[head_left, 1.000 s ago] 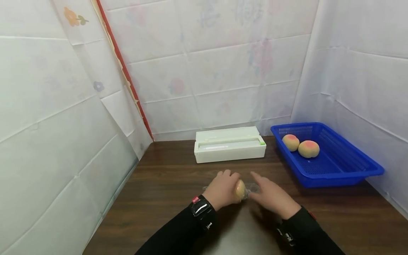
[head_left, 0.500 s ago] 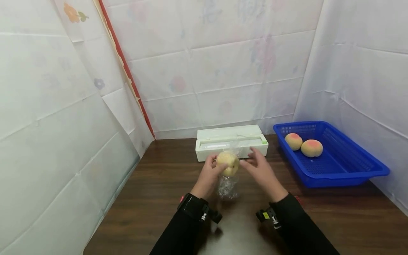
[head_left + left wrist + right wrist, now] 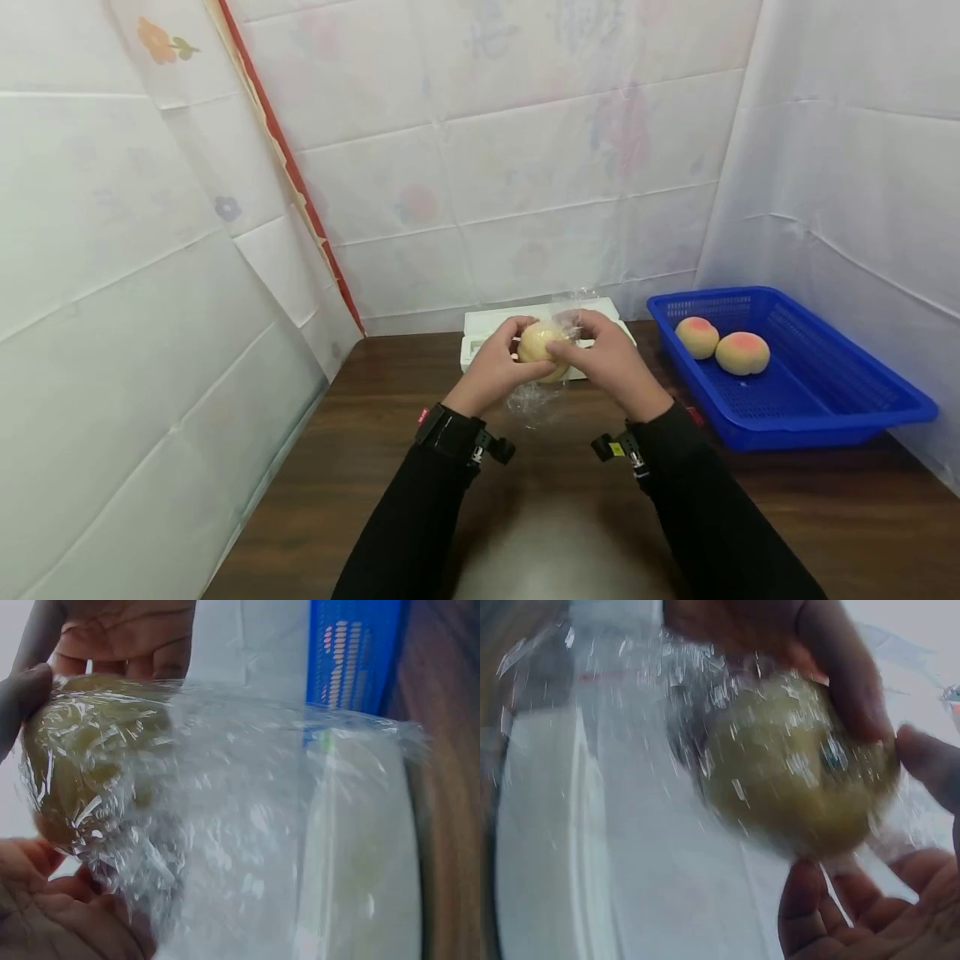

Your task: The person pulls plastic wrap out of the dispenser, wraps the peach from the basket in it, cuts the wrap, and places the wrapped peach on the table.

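Note:
A pale yellow peach (image 3: pixel 538 340) wrapped in clear cling film (image 3: pixel 534 402) is held up above the table between both hands. My left hand (image 3: pixel 497 367) grips its left side, fingers curled behind and thumb in front. From the right, my right hand (image 3: pixel 613 360) pinches the peach and film, its thumb across the front. Loose film hangs below the fruit and also sticks up behind it. In the left wrist view the crinkled film (image 3: pixel 225 825) trails away from the peach (image 3: pixel 97 765). The right wrist view is blurred, with the peach (image 3: pixel 780 772) between the fingers of both hands.
Behind the hands lies a white cling film box (image 3: pixel 474 323), its lid up, partly hidden. On the right stands a blue plastic basket (image 3: pixel 817 367) holding two pink-topped peaches (image 3: pixel 742 353). Pale sheets (image 3: pixel 420 150) enclose the dark wooden table (image 3: pixel 360 467).
Both hands have lifted the wrapped peach from low over the table up in front of the box. My right hand, apart from the peach half a second ago, now holds it too.

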### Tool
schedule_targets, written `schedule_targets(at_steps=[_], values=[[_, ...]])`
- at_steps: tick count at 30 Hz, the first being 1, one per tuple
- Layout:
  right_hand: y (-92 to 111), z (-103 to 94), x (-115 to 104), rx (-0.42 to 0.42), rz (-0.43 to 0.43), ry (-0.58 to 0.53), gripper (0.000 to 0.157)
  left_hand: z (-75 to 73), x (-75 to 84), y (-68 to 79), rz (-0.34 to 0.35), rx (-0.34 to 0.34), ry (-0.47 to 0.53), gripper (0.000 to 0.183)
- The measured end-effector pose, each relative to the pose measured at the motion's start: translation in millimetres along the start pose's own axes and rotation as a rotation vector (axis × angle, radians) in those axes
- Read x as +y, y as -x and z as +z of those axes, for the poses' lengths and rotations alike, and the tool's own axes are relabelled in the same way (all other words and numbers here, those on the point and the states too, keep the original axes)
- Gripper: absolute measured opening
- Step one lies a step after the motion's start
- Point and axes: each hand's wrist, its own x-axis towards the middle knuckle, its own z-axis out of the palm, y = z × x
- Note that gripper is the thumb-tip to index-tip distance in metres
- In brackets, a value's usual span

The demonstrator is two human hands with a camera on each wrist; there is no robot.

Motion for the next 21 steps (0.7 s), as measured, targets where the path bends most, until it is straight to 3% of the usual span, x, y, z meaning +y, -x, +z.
schedule_targets(at_steps=[4, 9, 15, 21], values=[[-1.0, -11.0, -3.7, -0.01, -0.034, 0.067, 0.047, -1.6, -1.7, -3.0, 0.031, -0.027, -0.097, 0.077], [4.0, -25.4, -11.8, 0.046, -0.078, 0.079, 0.03, -0.5, 4.1, -5.5, 0.097, -0.08, -0.169, 0.079], [5.6, -32.5, -15.4, -0.01, -0.056, 0.033, 0.024, 2.2, 10.4, -4.6, 0.157, -0.159, -0.159, 0.068], [5.3, -36.2, -11.2, -0.015, -0.037, -0.001, 0.022, 3.1, 7.8, -2.2, 0.148, -0.147, -0.162, 0.069]])
